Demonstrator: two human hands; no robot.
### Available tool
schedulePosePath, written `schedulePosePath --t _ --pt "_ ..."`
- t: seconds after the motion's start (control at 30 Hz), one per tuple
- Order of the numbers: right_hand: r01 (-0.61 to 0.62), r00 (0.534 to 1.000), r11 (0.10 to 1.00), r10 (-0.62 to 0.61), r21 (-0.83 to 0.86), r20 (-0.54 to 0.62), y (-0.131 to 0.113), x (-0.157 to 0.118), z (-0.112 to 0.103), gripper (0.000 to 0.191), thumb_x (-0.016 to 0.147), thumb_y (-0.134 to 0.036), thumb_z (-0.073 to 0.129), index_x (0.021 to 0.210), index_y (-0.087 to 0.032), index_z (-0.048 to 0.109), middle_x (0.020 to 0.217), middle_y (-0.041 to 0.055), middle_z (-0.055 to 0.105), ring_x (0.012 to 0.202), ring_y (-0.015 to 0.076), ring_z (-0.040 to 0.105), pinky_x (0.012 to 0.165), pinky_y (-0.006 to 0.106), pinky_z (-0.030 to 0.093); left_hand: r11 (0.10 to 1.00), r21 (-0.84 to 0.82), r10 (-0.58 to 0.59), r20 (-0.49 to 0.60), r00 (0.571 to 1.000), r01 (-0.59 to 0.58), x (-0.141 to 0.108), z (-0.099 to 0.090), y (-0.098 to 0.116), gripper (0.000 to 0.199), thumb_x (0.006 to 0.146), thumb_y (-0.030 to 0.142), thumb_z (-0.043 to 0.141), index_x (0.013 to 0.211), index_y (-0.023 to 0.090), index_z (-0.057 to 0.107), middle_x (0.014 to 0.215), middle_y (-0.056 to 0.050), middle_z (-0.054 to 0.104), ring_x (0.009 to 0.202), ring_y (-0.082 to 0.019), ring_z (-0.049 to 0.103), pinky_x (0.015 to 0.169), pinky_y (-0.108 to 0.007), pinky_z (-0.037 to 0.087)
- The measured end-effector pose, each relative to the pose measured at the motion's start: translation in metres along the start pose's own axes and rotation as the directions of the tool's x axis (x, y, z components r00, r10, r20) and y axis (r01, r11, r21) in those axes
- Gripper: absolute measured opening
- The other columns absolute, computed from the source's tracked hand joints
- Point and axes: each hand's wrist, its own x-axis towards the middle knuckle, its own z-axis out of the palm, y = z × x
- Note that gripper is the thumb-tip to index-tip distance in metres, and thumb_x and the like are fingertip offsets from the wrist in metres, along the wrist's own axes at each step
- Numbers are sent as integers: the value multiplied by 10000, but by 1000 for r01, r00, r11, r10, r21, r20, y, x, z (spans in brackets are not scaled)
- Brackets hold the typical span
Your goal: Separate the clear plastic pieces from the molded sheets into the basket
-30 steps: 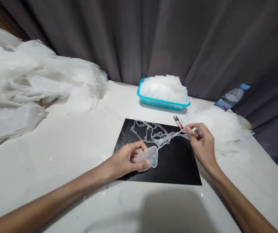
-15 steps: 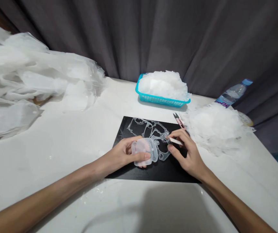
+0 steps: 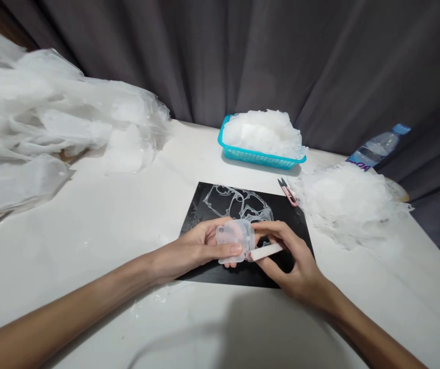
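Head view: left hand [image 3: 204,243] clamps a translucent flat piece [image 3: 235,237] between thumb and fingers, above the black mat [image 3: 238,277]. Right hand [image 3: 296,262] grips a white stick [image 3: 266,251], rear end hidden, tip at the piece's right edge. Clear trimmings [image 3: 245,200] lie by the mat's far edge, partly covered. Water bottle [image 3: 379,146] base hidden behind a white heap [image 3: 350,197].

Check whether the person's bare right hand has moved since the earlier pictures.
Yes. Against the flat black rectangular mat, the bare right hand has moved left and nearer the person, from the mat's right edge inward, towards the bare left hand.
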Motion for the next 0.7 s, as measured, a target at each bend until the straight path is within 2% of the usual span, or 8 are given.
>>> schedulePosePath --t 0.17,0.33,0.47,0.6,0.7 --pt "109 993 993 -110 -37 -32 -2 -1 0 404 914 -86 638 1274 -269 651 1050 19 687 951 164 643 902 307 534 996 -84 -17 13 1000 18 0 3 0 201 927 266 789 1057 147 692 853 5 669 730 -78 568 730 -204 442" --pt "224 970 971 -230 -85 -74 -1 -1 1 349 915 -133 732 1239 -253 685 1060 56 699 981 190 682 846 316 579 986 -151 -63 42 997 69 0 4 2 220 904 288 815 1015 145 690 770 32 623 641 -60 470 655 -197 386" --pt "304 936 930 -332 -206 -118 0 -2 5 401 914 -119 753 1278 -273 685 1051 65 683 894 176 701 752 299 592 985 -151 -72 54 996 79 -1 4 1 240 887 298 831 1009 151 686 756 36 609 656 -75 478 670 -215 396" --pt "337 916 898 -382 -281 -122 1 -3 9 296 933 -110 732 1187 -262 732 975 48 665 724 123 665 616 248 549 991 -107 -68 62 996 75 -1 2 -1 193 927 300 788 1005 156 686 785 24 641 675 -76 511 670 -210 395" --pt "344 910 896 -392 -281 -134 1 -2 9 245 941 -97 714 1138 -241 740 960 53 682 721 125 681 622 248 564 996 -67 -48 51 998 51 -2 1 0 191 934 308 779 1017 161 688 845 10 680 698 -76 545 659 -206 401"
